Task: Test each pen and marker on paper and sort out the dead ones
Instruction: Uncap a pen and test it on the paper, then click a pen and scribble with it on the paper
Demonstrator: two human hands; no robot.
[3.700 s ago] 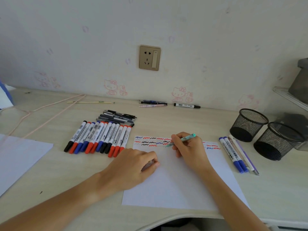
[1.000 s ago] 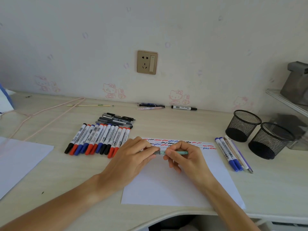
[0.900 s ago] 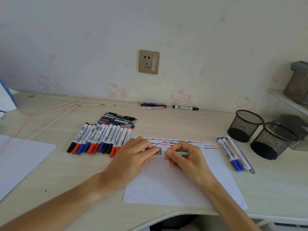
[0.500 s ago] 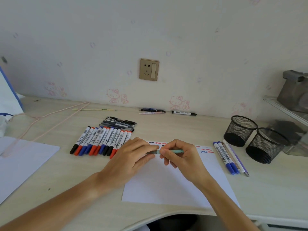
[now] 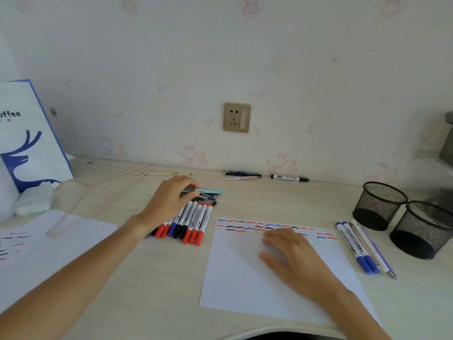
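My left hand (image 5: 169, 201) holds a teal pen (image 5: 209, 191) level over the pile of dark pens (image 5: 207, 198) behind the row of red, blue and black markers (image 5: 190, 223). My right hand (image 5: 293, 256) lies flat, fingers apart, on the white test paper (image 5: 235, 278), whose top edge carries red, blue and black squiggles. Right of the paper lie two blue markers (image 5: 353, 246) and two thin pens (image 5: 375, 251).
Two black mesh cups (image 5: 378, 204) (image 5: 421, 229) stand at the right. By the wall lie a black marker (image 5: 289, 178), two pens (image 5: 241, 175) and a pale stick (image 5: 161, 173). A second scribbled sheet (image 5: 49, 244), a pink cord and a white-blue bag (image 5: 27, 136) occupy the left.
The teal pen went from both hands over the paper into my left hand alone, which carried it left and back to the dark pens. My right hand let go and dropped flat onto the paper.
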